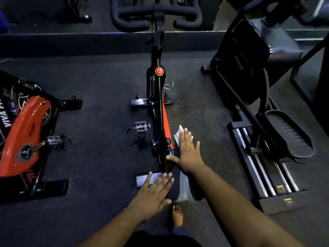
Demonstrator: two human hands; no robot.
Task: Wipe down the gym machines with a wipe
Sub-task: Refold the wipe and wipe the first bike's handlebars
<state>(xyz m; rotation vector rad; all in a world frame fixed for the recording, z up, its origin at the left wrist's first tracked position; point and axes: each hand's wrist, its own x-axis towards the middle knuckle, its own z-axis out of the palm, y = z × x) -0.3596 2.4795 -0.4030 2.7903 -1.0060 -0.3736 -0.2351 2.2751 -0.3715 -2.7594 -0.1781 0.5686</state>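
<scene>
A black and orange spin bike (158, 107) stands in the middle of the view, seen from above. My right hand (186, 152) lies flat with straight fingers over a white wipe (179, 133), pressing it against the bike's right side near the orange frame. My left hand (154, 191) rests flat with spread fingers on the dark saddle, just behind the rear base bar (142, 180). Most of the wipe is hidden under my right hand.
A second red and black bike (26, 129) stands to the left. An elliptical trainer (267, 139) with rails and a foot plate fills the right side. A bare foot (177, 217) stands on the dark rubber floor (99, 139) below the saddle.
</scene>
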